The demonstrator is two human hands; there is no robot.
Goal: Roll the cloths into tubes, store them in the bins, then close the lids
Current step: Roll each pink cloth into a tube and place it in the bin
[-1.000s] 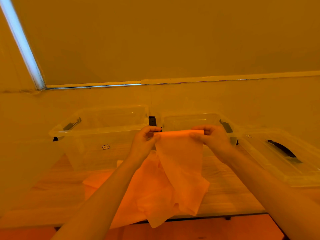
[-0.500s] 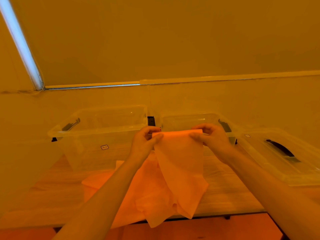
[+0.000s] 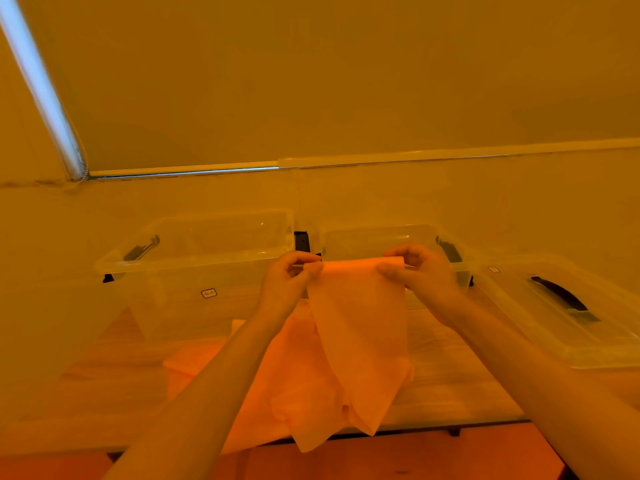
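Note:
An orange cloth (image 3: 360, 327) hangs in the air over the table, its top edge folded over. My left hand (image 3: 287, 282) pinches its upper left corner and my right hand (image 3: 420, 271) pinches its upper right corner. More orange cloths (image 3: 207, 368) lie in a heap on the table below it. Two clear open bins stand behind: the left bin (image 3: 180, 268) and the right bin (image 3: 374, 237), partly hidden by my hands. A clear lid with a black handle (image 3: 561, 306) lies to the right.
The wooden table (image 3: 450, 386) has its front edge near the bottom of the view. A wall runs close behind the bins. Black latches show on the bins' ends, one (image 3: 301, 240) between the two bins.
Almost nothing has moved: both hands keep pinching the cloth's top edge at the same height, with the hanging cloth swaying slightly.

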